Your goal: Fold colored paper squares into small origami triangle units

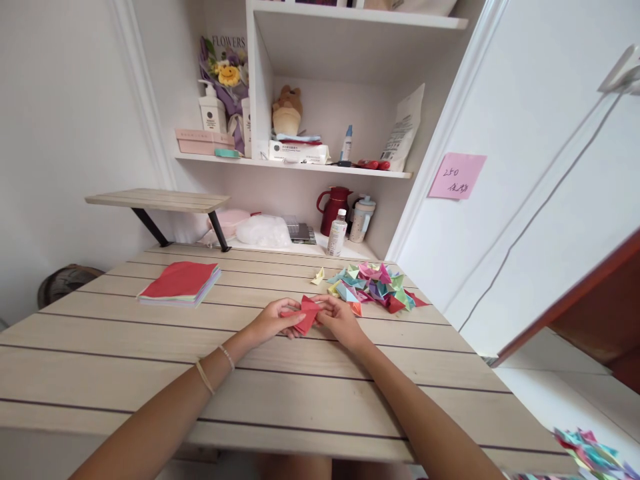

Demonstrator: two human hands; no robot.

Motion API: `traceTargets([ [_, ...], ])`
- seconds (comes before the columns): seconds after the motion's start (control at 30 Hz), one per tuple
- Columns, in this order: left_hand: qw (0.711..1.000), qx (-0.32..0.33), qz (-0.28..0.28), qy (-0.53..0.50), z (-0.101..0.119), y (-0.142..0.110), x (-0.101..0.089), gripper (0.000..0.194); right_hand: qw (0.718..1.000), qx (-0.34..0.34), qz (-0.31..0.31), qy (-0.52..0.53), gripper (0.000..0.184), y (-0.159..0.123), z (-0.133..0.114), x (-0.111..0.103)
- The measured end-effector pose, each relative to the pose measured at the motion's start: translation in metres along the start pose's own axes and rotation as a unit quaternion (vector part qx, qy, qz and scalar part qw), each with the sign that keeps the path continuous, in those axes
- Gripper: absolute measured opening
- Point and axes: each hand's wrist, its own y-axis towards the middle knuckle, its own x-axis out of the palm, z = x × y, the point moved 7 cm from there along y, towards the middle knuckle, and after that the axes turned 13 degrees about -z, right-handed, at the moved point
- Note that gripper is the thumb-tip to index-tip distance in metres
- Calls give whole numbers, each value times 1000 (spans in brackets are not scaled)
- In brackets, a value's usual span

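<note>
Slatted wooden tabletop (310, 400) under white shelving (350, 171): a red paper (309, 311) in mid-fold between two hands.
Its angular flaps stand above the near-middle boards; the left hand (275, 319) pinches one side, thumb on top, while the right hand (341, 320) closes its fingertips on the other. Shaping looks to be the step in hand, and the next move seems to call for a light, even pull or press that keeps the creases sharp. Just beyond the right hand lies a heap of colourful folded pieces (375, 287); well off left, a sheet stack (181, 280) topped in red.
</note>
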Motion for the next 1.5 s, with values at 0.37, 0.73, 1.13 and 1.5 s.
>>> traceTargets([
  [0.37,999,-15,-3,-47,-4,-1,-5,36,993,-20,10,-112,19,-4,-16,-4],
  [0.73,997,52,47,-14,2,-1,-14,56,973,-30,-23,-228,18,-8,-32,3],
  [1.13,983,106,43,146,13,-5,-11,53,982,40,-27,-183,28,-7,-23,13],
  [1.5,989,80,-16,121,4,-4,-4,65,984,76,-58,-152,30,-7,-11,13],
])
